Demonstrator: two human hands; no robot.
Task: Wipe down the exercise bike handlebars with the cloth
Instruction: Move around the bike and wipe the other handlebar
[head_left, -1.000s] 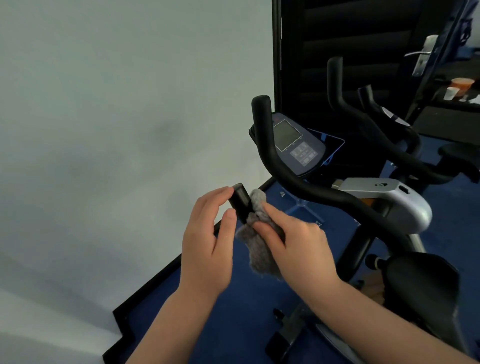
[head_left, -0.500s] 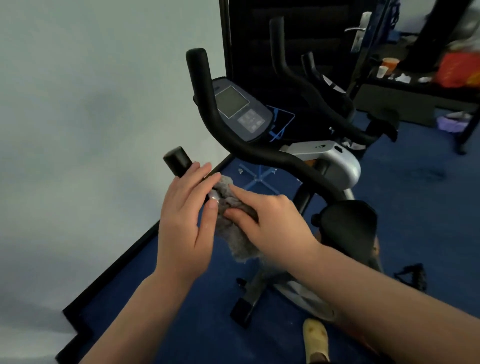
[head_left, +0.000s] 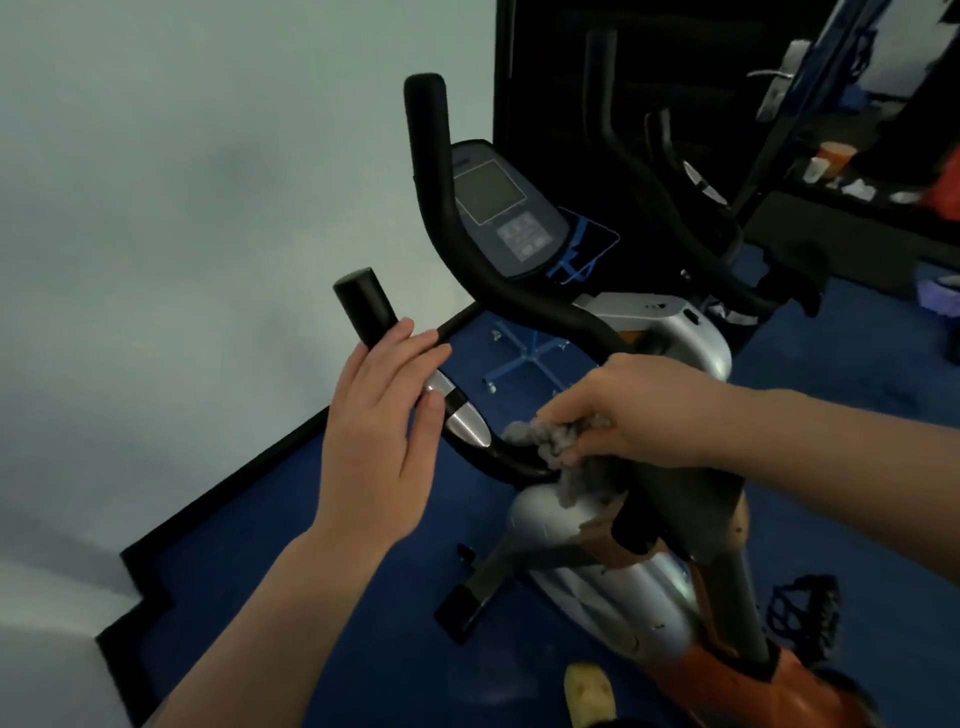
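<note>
Low on the near handlebar (head_left: 470, 415), at the bend where the black bar curves toward the bike's stem, a grey cloth (head_left: 553, 439) is bunched against the tube. Right hand (head_left: 631, 410): fingers curled down over the cloth, gripping it and pressing it onto the bar; the thumb is hidden. Left hand (head_left: 376, 431): fingers extended and close together, laid along the upper stretch of the same bar just below its rounded black end cap, thumb resting by a silver sensor plate (head_left: 465, 422); the hand steadies the bar without closing round it. A second handlebar (head_left: 441, 208) rises behind, sweeping up to a blunt tip beside the console (head_left: 501, 208), whose grey screen and keypad face the viewer. Below the hands lie the silver and orange housing (head_left: 639, 587) of the bike, a black front foot (head_left: 462, 605) and a pedal (head_left: 802, 608) at lower right. Blue carpet (head_left: 311, 597) covers the floor, edged by a black skirting along a pale wall (head_left: 182, 208). Cups (head_left: 831, 156) stand on a dark shelf at far right, too small to detail.
</note>
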